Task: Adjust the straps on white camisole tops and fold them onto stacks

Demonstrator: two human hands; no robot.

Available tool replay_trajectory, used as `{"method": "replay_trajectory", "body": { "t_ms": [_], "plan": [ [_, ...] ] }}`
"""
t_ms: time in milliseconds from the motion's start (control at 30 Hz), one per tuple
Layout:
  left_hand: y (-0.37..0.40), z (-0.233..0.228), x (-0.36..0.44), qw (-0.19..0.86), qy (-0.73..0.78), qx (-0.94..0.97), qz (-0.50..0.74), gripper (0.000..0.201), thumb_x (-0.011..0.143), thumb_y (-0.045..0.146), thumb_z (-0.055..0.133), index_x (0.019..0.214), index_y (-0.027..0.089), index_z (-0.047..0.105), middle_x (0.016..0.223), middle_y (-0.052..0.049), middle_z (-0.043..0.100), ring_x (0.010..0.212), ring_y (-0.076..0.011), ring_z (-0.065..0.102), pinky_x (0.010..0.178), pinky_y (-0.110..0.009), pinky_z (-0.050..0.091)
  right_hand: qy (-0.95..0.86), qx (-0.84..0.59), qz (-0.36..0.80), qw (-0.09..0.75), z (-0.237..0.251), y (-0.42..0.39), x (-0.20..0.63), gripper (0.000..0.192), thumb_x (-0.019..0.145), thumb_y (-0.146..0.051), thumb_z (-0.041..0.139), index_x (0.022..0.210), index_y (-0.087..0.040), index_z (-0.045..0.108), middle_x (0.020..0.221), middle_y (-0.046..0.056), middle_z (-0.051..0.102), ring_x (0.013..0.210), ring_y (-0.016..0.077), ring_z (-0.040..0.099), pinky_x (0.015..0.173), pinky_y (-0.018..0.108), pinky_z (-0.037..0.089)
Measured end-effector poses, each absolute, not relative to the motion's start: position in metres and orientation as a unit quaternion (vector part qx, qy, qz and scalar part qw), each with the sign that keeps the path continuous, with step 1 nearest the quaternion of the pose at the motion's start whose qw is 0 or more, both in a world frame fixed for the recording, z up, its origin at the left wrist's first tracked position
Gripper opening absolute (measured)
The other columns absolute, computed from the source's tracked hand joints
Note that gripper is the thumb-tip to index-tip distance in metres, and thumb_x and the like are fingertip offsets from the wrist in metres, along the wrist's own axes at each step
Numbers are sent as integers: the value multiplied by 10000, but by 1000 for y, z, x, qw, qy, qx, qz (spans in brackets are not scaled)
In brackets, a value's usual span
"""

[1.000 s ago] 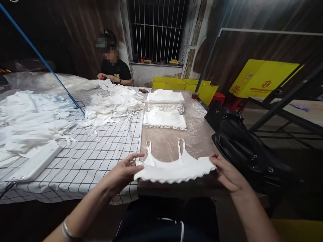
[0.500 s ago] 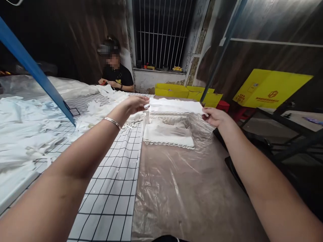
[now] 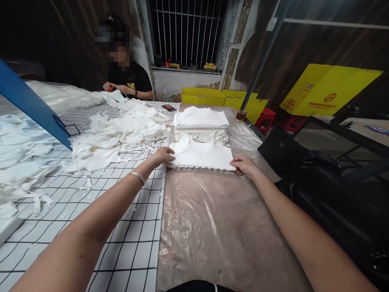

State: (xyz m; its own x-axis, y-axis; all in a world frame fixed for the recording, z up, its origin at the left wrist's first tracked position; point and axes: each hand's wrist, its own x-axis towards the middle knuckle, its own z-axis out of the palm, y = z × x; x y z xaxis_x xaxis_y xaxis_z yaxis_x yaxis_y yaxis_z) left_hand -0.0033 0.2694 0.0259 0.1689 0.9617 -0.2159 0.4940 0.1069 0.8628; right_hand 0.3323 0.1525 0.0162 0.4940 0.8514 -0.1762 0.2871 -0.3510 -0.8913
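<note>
A flat white cloth garment (image 3: 202,156) with a wavy near edge lies on the front stack on the plastic-covered table. My left hand (image 3: 164,155) pinches its left edge. At the right near corner, the fingers of my right hand (image 3: 243,165) are closed on the same garment. Small strap-like bits stick up along its far side. Just behind it rises a taller stack of white garments (image 3: 200,118), its layered wavy edges facing me. Left of the stacks, a loose heap of white garments (image 3: 121,129) with thin straps spreads over the checkered cloth (image 3: 133,231).
Brown plastic sheeting (image 3: 209,227) covers the table before me. A blue post (image 3: 33,105) crosses the left side. A black bag (image 3: 282,150) sits at the right edge. Beyond are a phone (image 3: 168,108), a cup (image 3: 241,115), yellow boxes (image 3: 203,96) and a seated person (image 3: 129,79).
Both hands have come down and nearer with the white garment, from held stretched above the back stack to lying on the front stack. The view has shifted slightly.
</note>
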Motion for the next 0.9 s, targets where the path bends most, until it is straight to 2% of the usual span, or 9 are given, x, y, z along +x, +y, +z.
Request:
{"method": "replay_trajectory", "body": {
  "t_ms": [100,167,233,300,433,533,700,800,900],
  "plan": [
    [265,25,0,391,608,644,249,292,583,148,793,856,157,690,732,-20,623,731,-202,639,655,-279,504,-417,-766,262,412,7,155,333,82,647,-160,702,655,-169,621,572,-7,582,587,171,588,591,290,528],
    [262,22,3,334,614,668,254,397,685,249,754,1068,169,684,1061,-105,664,1015,-286,631,845,-351,508,-432,-773,211,413,1,159,331,112,664,-192,691,771,-167,670,797,59,677,856,249,646,821,374,533],
    [260,18,7,238,587,734,245,524,834,380,622,1330,225,556,1440,-128,473,1332,-338,424,1061,-458,379,-470,-776,136,397,-4,167,328,271,746,-260,639,995,-166,688,1129,130,662,1152,302,566,1016,430,436],
    [259,12,12,153,525,817,182,574,933,473,441,1472,286,385,1604,-64,221,1476,-320,153,1160,-530,192,-546,-767,69,330,-8,177,324,431,851,-344,535,1241,-176,610,1407,139,506,1359,302,395,1126,446,318],
    [254,5,23,140,489,861,15,661,958,572,248,1540,261,222,1627,-46,101,1496,-307,26,1169,-553,142,-656,-740,76,123,-17,198,321,592,944,-427,340,1464,-151,401,1563,100,301,1460,278,219,1183,443,224],
    [255,8,26,149,485,861,-12,686,949,603,245,1543,265,198,1627,-60,87,1493,-323,35,1150,-589,155,-666,-740,69,71,-22,206,327,643,936,-458,306,1488,-131,358,1563,107,295,1456,294,225,1174,454,252],
    [291,24,-12,148,601,748,238,336,904,450,531,1169,269,630,1290,-56,614,1232,-241,520,1090,-442,338,-664,-713,-39,222,-26,171,337,622,924,-497,285,1413,-144,437,1485,146,427,1392,364,347,1115,569,311],
    [325,40,-59,94,708,596,367,236,937,308,455,1047,180,621,1121,-121,632,1065,-237,581,956,-403,437,-693,-647,-69,311,-23,110,334,559,938,-506,338,1407,-214,426,1421,121,505,1342,335,432,1097,534,368],
    [355,54,-101,58,760,495,418,295,929,296,424,1168,164,536,1285,-196,516,1237,-340,449,971,-532,378,-700,-634,-75,320,-29,46,326,548,911,-476,449,1429,-304,397,1365,100,555,1254,356,520,1037,578,418]
  ]
}}
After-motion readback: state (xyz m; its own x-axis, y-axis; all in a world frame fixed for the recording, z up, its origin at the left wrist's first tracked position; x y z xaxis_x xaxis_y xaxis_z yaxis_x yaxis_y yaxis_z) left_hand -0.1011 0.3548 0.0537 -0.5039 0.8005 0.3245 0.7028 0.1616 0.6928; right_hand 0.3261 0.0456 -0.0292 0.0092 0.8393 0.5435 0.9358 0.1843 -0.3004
